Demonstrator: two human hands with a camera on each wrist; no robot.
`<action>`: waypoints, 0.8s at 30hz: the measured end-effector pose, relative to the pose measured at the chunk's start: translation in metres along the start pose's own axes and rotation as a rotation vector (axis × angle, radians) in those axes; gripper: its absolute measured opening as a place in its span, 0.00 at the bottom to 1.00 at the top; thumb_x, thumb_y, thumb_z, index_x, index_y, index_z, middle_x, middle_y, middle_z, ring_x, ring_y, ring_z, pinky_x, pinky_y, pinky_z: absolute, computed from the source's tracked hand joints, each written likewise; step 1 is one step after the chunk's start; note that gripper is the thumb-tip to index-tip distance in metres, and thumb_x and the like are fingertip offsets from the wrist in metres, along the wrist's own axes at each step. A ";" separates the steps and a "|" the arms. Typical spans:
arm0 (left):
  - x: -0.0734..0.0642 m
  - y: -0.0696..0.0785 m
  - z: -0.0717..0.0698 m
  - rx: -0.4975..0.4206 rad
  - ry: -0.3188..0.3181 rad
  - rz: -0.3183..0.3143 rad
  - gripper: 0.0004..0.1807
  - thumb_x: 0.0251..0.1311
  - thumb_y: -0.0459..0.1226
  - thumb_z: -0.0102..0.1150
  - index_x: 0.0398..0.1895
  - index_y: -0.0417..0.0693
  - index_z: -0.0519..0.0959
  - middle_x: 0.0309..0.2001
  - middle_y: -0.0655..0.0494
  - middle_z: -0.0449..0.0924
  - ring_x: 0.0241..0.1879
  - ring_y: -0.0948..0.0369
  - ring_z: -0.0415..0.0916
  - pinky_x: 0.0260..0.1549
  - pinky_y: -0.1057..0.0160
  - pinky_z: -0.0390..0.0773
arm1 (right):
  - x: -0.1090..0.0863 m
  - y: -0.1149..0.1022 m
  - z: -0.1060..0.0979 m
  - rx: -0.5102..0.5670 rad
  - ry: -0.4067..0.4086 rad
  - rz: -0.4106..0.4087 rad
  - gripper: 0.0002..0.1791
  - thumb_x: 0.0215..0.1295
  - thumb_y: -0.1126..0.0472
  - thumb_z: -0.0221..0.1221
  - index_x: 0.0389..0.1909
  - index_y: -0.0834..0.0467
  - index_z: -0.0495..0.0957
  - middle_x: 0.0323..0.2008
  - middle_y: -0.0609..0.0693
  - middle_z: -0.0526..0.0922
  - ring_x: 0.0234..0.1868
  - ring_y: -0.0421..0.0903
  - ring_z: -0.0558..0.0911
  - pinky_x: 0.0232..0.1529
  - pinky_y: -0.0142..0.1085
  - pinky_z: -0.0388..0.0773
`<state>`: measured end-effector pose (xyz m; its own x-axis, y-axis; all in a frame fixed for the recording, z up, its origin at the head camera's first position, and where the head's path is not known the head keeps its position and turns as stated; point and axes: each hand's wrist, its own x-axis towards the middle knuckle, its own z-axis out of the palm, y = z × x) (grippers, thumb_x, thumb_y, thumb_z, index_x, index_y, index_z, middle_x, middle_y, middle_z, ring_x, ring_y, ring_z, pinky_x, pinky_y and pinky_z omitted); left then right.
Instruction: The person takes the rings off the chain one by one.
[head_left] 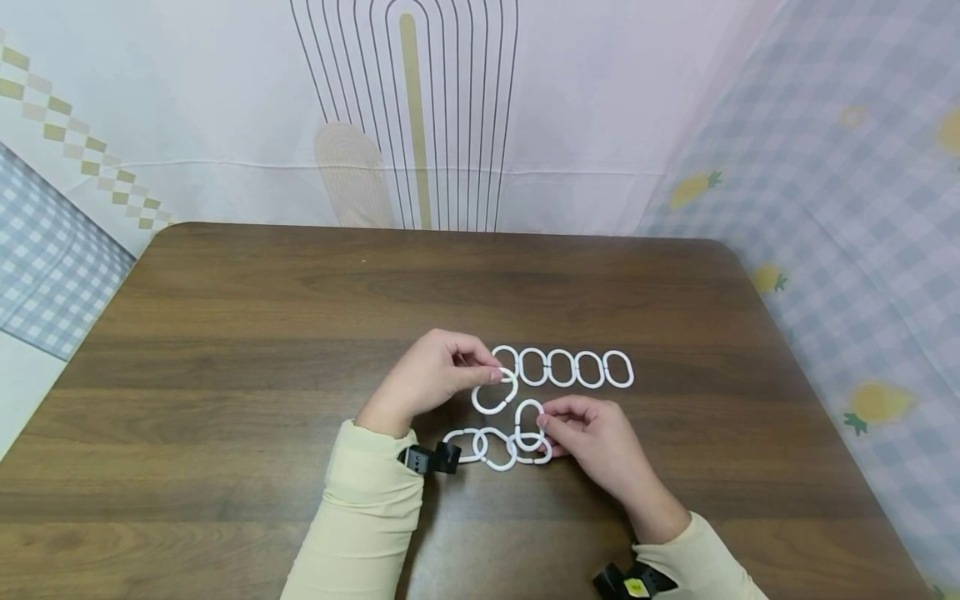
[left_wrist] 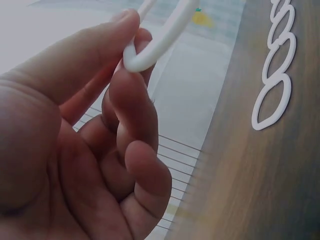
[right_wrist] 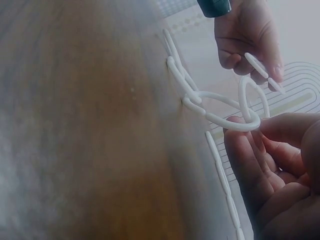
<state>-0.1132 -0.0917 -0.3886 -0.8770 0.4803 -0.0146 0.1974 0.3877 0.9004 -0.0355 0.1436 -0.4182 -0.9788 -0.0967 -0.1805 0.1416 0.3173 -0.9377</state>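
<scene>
My left hand (head_left: 429, 377) pinches a white plastic oval link (head_left: 476, 403) between thumb and fingertips, above the table. In the left wrist view this link (left_wrist: 162, 45) shows close up at the fingertips. My right hand (head_left: 596, 437) pinches the end of a short chain of white links (head_left: 497, 467), thumb and forefinger at its last two links. The endmost link (right_wrist: 243, 97) of that chain stands up through the one below it in the right wrist view. Small breaks show in the oval links. The held loose link is a little apart from the chain.
A row of several white links (head_left: 575, 368) lies side by side on the brown wooden table (head_left: 300, 292), just beyond the hands. Patterned cloth (head_left: 585, 108) hangs behind the table and at its sides. A black wrist camera (head_left: 442, 457) overlaps the chain's left end.
</scene>
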 end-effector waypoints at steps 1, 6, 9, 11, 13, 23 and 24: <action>0.000 0.000 0.000 0.003 0.009 -0.005 0.02 0.59 0.38 0.71 0.32 0.50 0.88 0.29 0.63 0.84 0.31 0.62 0.75 0.33 0.63 0.75 | 0.000 0.000 0.000 -0.002 0.000 0.000 0.11 0.65 0.67 0.65 0.44 0.72 0.82 0.34 0.61 0.87 0.29 0.42 0.86 0.31 0.37 0.86; 0.000 0.001 -0.001 0.012 0.043 -0.039 0.02 0.59 0.39 0.71 0.32 0.50 0.88 0.29 0.62 0.84 0.30 0.61 0.75 0.32 0.62 0.76 | 0.000 0.001 0.000 -0.007 -0.001 0.001 0.11 0.65 0.68 0.65 0.43 0.72 0.82 0.33 0.61 0.87 0.29 0.42 0.86 0.31 0.37 0.86; 0.000 0.001 -0.001 0.008 0.055 -0.054 0.03 0.59 0.39 0.71 0.32 0.50 0.88 0.29 0.62 0.84 0.30 0.60 0.75 0.32 0.62 0.75 | 0.000 0.000 0.000 -0.004 -0.002 0.001 0.11 0.65 0.67 0.65 0.43 0.72 0.82 0.33 0.61 0.87 0.29 0.42 0.86 0.31 0.37 0.86; 0.000 0.002 -0.001 0.003 0.060 -0.062 0.02 0.59 0.39 0.71 0.32 0.51 0.88 0.29 0.62 0.84 0.30 0.60 0.75 0.32 0.62 0.75 | 0.000 0.000 0.000 -0.002 -0.003 0.000 0.11 0.65 0.67 0.65 0.44 0.72 0.82 0.33 0.61 0.87 0.29 0.42 0.86 0.31 0.37 0.86; 0.000 0.003 -0.001 -0.007 0.068 -0.062 0.02 0.59 0.38 0.71 0.32 0.50 0.88 0.29 0.62 0.84 0.30 0.61 0.75 0.32 0.62 0.75 | 0.000 0.001 0.000 -0.001 -0.003 0.001 0.11 0.65 0.67 0.65 0.43 0.72 0.82 0.33 0.61 0.87 0.29 0.42 0.86 0.31 0.37 0.86; 0.001 0.002 -0.002 -0.033 0.129 -0.090 0.03 0.58 0.38 0.72 0.32 0.49 0.87 0.27 0.60 0.83 0.28 0.62 0.75 0.30 0.63 0.75 | 0.000 0.001 0.000 0.009 -0.006 0.004 0.11 0.65 0.68 0.65 0.43 0.72 0.82 0.33 0.61 0.87 0.29 0.42 0.86 0.32 0.37 0.86; 0.001 0.002 -0.002 -0.039 0.134 -0.099 0.04 0.58 0.38 0.72 0.32 0.49 0.87 0.27 0.60 0.83 0.28 0.62 0.75 0.30 0.63 0.75 | 0.000 0.001 0.000 0.008 -0.006 0.005 0.11 0.65 0.68 0.65 0.43 0.73 0.82 0.33 0.61 0.87 0.29 0.42 0.86 0.32 0.37 0.86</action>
<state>-0.1145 -0.0921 -0.3857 -0.9424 0.3309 -0.0483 0.0922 0.3959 0.9137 -0.0355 0.1438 -0.4191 -0.9771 -0.1009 -0.1875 0.1482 0.3099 -0.9392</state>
